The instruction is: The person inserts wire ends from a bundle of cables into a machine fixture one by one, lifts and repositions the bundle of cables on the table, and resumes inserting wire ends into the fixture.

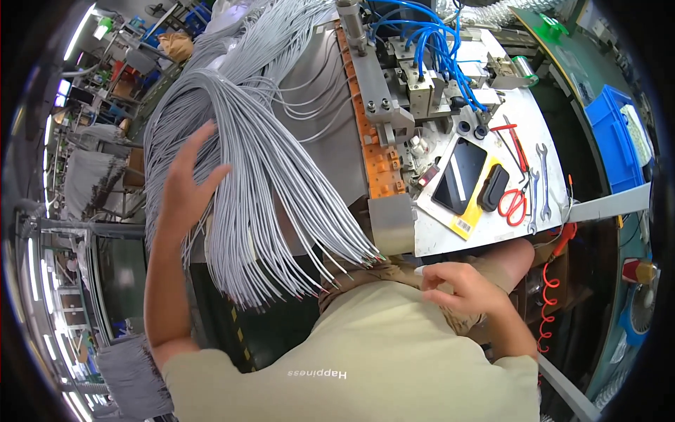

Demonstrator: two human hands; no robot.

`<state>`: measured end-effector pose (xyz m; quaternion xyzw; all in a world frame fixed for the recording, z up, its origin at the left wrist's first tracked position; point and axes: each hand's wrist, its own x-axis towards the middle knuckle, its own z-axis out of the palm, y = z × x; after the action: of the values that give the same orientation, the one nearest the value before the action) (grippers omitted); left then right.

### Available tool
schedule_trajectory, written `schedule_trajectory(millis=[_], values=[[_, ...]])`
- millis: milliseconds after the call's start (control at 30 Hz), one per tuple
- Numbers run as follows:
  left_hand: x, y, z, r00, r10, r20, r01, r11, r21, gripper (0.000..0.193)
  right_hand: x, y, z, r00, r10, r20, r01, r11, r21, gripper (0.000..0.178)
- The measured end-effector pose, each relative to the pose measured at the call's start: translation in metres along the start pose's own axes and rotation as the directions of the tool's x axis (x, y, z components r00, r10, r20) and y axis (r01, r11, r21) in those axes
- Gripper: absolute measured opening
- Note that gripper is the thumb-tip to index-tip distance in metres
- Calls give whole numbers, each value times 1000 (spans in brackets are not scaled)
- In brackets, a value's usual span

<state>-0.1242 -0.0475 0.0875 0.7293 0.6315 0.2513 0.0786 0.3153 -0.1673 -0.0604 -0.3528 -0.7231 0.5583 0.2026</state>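
A thick bundle of grey cables (pixel 242 155) drapes over the table's front left edge, its cut ends fanned out and hanging near my lap. My left hand (pixel 188 184) is at the bundle's left side, with the thumb and fingers apart and nothing held. Whether its fingertips touch the cables I cannot tell. Over my lap, my right hand (pixel 460 287) is half curled, with a gap between thumb and forefinger and nothing visible in it. A white cover sits on one of its fingertips. Several single cables run from the bundle to an orange rail (pixel 383 169) on the machine.
Blue air tubes (pixel 436 49) top the metal machine (pixel 425 95). A black phone (pixel 460 176), a black case (pixel 493 188), red-handled scissors (pixel 513 205) and wrenches (pixel 543 186) lie on the white tabletop (pixel 439 243). A blue bin (pixel 613 141) and red coiled hose (pixel 548 302) are at right.
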Motion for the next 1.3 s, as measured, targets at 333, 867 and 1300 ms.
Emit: schedule_trajectory(millis=[333,867,1300], values=[[169,-70,44,841,381,385,-530,724,440,37,34,-27,-4,998,-58,23,60,991,-118,33],[162,-6,47,420,511,750,-715,695,-73,39,36,-54,-7,995,-53,83,42,991,129,29],[14,43,133,416,840,348,-909,401,119,11,61,-126,-2,553,-794,254,692,607,391,75]])
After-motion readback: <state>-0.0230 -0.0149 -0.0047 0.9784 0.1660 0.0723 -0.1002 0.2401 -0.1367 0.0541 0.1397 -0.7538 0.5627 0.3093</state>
